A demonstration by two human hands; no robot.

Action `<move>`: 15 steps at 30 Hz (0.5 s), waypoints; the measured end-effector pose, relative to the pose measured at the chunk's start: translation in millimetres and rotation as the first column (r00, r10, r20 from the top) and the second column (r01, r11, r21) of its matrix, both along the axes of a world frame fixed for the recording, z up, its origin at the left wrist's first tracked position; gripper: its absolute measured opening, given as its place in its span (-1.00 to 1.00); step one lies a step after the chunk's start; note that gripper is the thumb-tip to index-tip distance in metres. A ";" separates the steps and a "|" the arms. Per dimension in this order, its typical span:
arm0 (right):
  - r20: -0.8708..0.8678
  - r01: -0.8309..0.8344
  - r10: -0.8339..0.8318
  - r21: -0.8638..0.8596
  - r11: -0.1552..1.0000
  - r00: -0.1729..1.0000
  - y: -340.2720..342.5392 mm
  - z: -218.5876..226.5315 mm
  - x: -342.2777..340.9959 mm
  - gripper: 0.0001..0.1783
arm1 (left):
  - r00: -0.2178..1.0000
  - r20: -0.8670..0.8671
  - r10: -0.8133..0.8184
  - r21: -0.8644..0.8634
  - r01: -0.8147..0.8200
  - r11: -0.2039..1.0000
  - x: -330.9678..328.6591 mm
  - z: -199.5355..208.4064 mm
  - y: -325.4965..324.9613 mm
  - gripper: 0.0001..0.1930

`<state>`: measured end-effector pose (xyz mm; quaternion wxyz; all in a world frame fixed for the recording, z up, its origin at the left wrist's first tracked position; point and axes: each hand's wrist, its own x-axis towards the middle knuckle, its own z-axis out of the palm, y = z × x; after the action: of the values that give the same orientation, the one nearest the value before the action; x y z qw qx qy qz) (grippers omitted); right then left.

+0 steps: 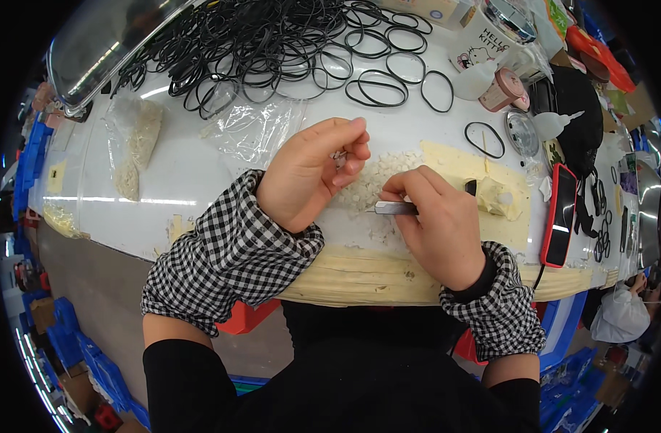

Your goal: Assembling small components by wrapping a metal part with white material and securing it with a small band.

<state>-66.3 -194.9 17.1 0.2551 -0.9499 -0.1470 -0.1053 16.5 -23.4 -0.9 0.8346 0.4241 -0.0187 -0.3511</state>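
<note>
My right hand [442, 227] is closed round a slim grey metal tool [394, 208], its thin pointed tip facing left. Most of the tool's body lies hidden under the fingers, so its exact kind does not show. Raised to the left of it, my left hand [305, 173] has its fingers curled in toward the palm; a small pale glint shows between them, too small to name. Beneath and between both hands, a heap of small off-white chips [377, 173] is spread on the white table [193, 162].
Black rubber bands [265, 36] pile up at the back. A clear plastic bag [247, 126] and a bag of pale granules [139, 141] lie left. Rightward are yellow paper [514, 224], a crumpled yellowish lump [498, 198], a red-cased phone [561, 216], a squeeze bottle [554, 124] and a pink tub [500, 92].
</note>
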 end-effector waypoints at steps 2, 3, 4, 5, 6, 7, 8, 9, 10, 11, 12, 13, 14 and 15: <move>0.010 0.012 -0.014 0.145 0.989 1.000 -2.5 3.3 2.7 -0.80 | 0.997 0.033 -0.067 0.098 0.063 0.993 -1.8 1.1 0.1 -0.79; 0.013 0.019 -0.023 0.238 0.971 1.000 -3.3 5.7 4.4 -0.80 | 0.992 0.065 -0.112 0.104 0.105 0.989 -2.8 0.7 0.3 -0.78; 0.016 0.025 -0.032 0.329 0.944 0.999 -4.1 8.2 5.4 -0.80 | 0.983 0.097 -0.156 0.112 0.145 0.983 -3.9 -0.4 0.4 -0.77; -0.008 0.053 -0.054 0.347 0.936 0.999 -4.9 11.6 5.4 -0.80 | 0.971 0.127 -0.202 0.118 0.187 0.975 -5.1 -1.5 0.2 -0.76; -0.032 0.081 -0.074 0.365 0.928 0.997 -5.8 15.0 5.5 -0.81 | 0.967 0.099 -0.233 0.106 0.223 0.969 -6.5 -2.4 -0.3 -0.74; -0.057 0.109 -0.094 0.382 0.918 0.994 -6.3 17.8 5.7 -0.81 | 0.962 0.093 -0.257 0.066 0.252 0.965 -7.9 -1.3 -0.3 -0.74; -0.051 0.111 -0.099 0.383 0.917 0.994 -6.8 19.3 5.2 -0.83 | 0.954 0.087 -0.286 0.025 0.285 0.958 -9.3 0.0 -1.2 -0.74; -0.046 0.113 -0.103 0.383 0.917 0.994 -7.0 20.5 5.1 -0.85 | 0.946 0.082 -0.314 -0.015 0.316 0.949 -9.9 0.6 -2.0 -0.74; -0.041 0.114 -0.106 0.384 0.916 0.993 -6.9 21.5 5.0 -0.87 | 0.941 0.098 -0.325 -0.012 0.328 0.945 -9.4 0.0 -2.3 -0.75; -0.037 0.111 -0.105 0.387 0.915 0.994 -6.2 22.2 5.5 -0.90 | 0.940 0.097 -0.327 -0.019 0.330 0.944 -9.5 -0.7 -2.1 -0.76; -0.063 0.128 -0.112 0.403 0.906 0.992 -5.4 23.7 5.3 -0.90 | 0.940 0.097 -0.328 -0.026 0.332 0.943 -9.7 -1.4 -1.9 -0.76; -0.089 0.144 -0.118 0.418 0.897 0.989 -4.4 25.4 4.6 -0.91 | 0.939 0.096 -0.329 -0.033 0.334 0.942 -9.9 -2.0 -1.7 -0.77; -0.114 0.162 -0.125 0.433 0.887 0.986 -3.9 26.3 4.0 -0.91 | 0.943 0.076 -0.325 -0.056 0.330 0.942 -10.2 -2.1 -2.0 -0.78; -0.092 0.143 -0.114 0.447 0.883 0.989 -3.6 25.2 4.1 -0.91 | 0.945 0.057 -0.322 -0.078 0.325 0.942 -10.6 -2.3 -2.6 -0.80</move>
<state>-62.2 -198.5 42.3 0.4659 -0.8750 -0.0470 -0.1232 5.9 -26.0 -3.2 0.7825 0.3865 -0.1213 -0.4729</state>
